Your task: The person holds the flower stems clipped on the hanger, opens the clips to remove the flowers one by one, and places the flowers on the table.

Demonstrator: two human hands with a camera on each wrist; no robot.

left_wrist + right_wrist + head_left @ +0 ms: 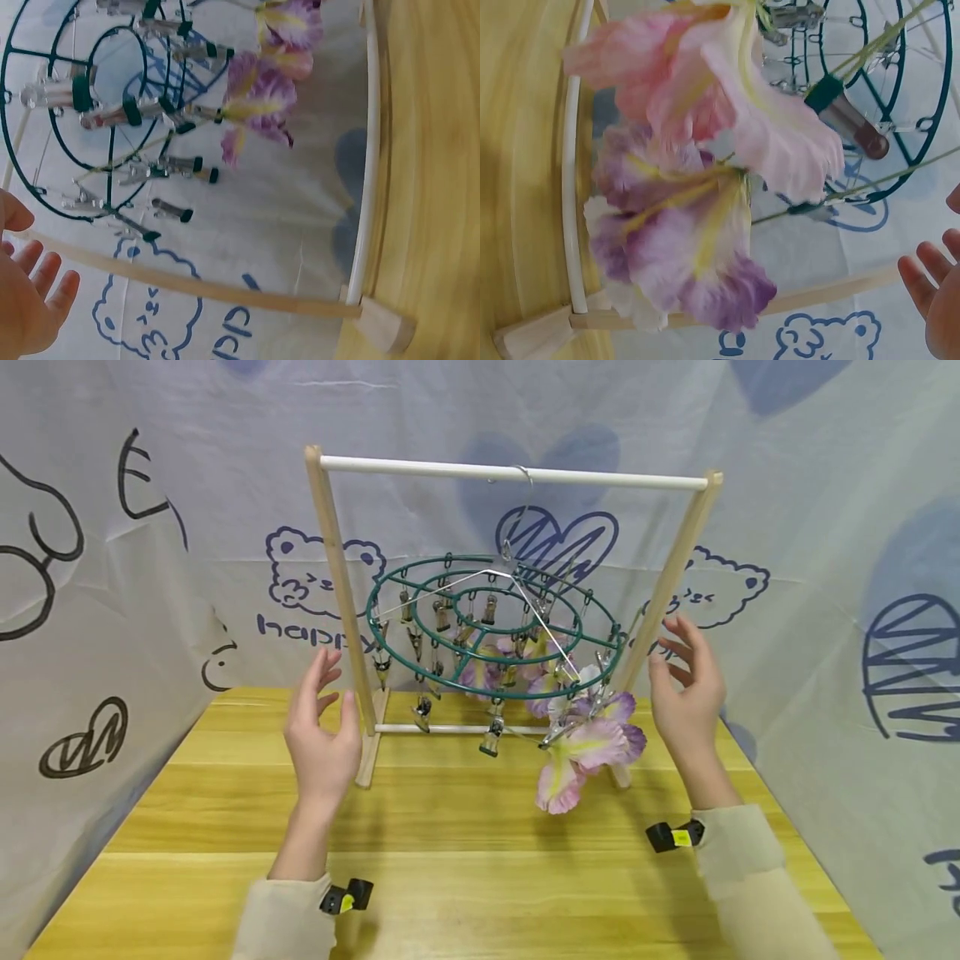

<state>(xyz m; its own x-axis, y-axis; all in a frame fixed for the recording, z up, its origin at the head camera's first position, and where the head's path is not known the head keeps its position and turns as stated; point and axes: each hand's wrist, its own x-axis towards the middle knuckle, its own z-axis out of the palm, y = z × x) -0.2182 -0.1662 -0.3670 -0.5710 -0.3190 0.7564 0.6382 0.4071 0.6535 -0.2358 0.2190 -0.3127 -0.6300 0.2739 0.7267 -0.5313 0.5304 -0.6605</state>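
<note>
A round green clip hanger (480, 653) hangs by a metal hook from the white bar (450, 468) of a wooden stand. Several metal clips (491, 737) dangle from its rings. On its right side, pink and purple artificial flowers (592, 743) hang head down, caught in clips, with their thin stems (885, 37) showing in the right wrist view. My left hand (322, 735) is raised at the stand's left post, fingers apart and holding nothing. By the right post my right hand (688, 689) is raised too, fingers loosely bent, holding nothing.
The stand's wooden posts (670, 577) rise at both sides, joined low down by a white rod (465, 728). Its feet (371, 752) rest on a wood-grain table (465, 877). Behind and beside the table hangs a white cloth (210, 527) with drawn bears and hearts.
</note>
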